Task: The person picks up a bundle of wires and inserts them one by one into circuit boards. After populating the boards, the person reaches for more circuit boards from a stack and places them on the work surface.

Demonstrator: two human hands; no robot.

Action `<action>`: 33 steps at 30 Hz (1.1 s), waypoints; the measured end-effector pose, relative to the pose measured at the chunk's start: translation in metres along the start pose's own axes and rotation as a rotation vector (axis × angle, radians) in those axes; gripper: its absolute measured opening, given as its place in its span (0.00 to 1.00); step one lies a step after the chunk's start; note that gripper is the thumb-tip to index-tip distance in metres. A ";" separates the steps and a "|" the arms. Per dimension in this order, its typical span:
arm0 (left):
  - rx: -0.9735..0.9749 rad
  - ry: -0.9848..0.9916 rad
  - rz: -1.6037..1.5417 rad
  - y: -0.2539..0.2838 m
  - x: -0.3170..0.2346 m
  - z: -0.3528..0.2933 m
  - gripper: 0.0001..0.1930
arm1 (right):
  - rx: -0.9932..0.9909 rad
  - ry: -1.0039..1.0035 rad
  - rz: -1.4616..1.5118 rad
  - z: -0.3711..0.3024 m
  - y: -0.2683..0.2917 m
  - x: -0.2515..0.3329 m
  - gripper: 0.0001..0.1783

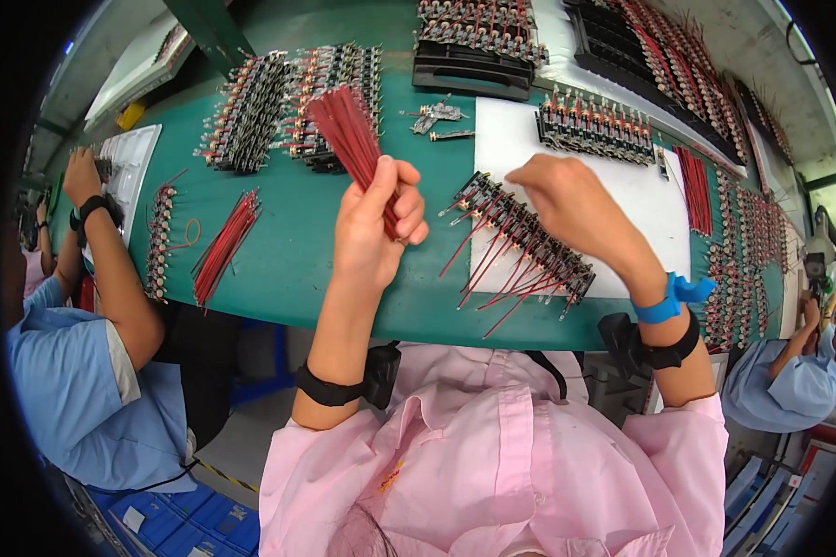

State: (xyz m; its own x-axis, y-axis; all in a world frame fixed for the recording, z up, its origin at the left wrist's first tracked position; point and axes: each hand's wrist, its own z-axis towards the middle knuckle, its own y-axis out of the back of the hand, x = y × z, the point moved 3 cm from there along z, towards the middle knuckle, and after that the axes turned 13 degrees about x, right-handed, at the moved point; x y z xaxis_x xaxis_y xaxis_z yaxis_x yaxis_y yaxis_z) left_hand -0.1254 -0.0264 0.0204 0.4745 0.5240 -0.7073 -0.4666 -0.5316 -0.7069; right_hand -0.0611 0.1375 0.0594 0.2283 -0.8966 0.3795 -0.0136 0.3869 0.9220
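Green matting covers the long bench, which runs left to right with workers seated along it.

At far left, a co-worker's arm in a light blue sleeve reaches toward a white moulded tray. Just right of it, a loose sheaf of thin red wires lies flat on the matting, long axis running toward me.

My left hand is raised above the bench, its grip closed tight around a stiff bundle of thin red wires; the bundle fans up and away from my fist.

To the right, my right hand hovers over a white paper sheet. Its fingers are curled downward; I cannot tell whether the grip has pinched anything. Directly beneath it lies a diagonal row of small dark components with red leads and metal pins, long axis running from upper left to lower right. The right hand is the nearer; the left-hand bundle sits just to its left, apart from it.

Further right, more rows of similar wired components fill the bench.
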 end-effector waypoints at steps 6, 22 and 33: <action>0.369 0.064 -0.400 0.005 -0.006 0.006 0.13 | 0.056 -0.056 0.262 0.015 0.042 0.017 0.06; 0.059 -0.108 -0.086 -0.027 -0.005 0.021 0.18 | 0.156 0.074 0.573 0.066 0.007 0.027 0.07; -0.052 -0.151 -0.043 -0.028 -0.005 0.018 0.17 | 0.186 0.055 0.771 0.062 0.011 0.023 0.06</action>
State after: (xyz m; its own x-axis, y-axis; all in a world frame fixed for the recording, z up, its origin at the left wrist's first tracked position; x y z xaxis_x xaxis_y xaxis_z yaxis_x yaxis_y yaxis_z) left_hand -0.1282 -0.0021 0.0432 0.3738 0.6390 -0.6723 -0.4075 -0.5380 -0.7379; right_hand -0.1160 0.1077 0.0829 0.1360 -0.3768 0.9163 -0.3482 0.8477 0.4003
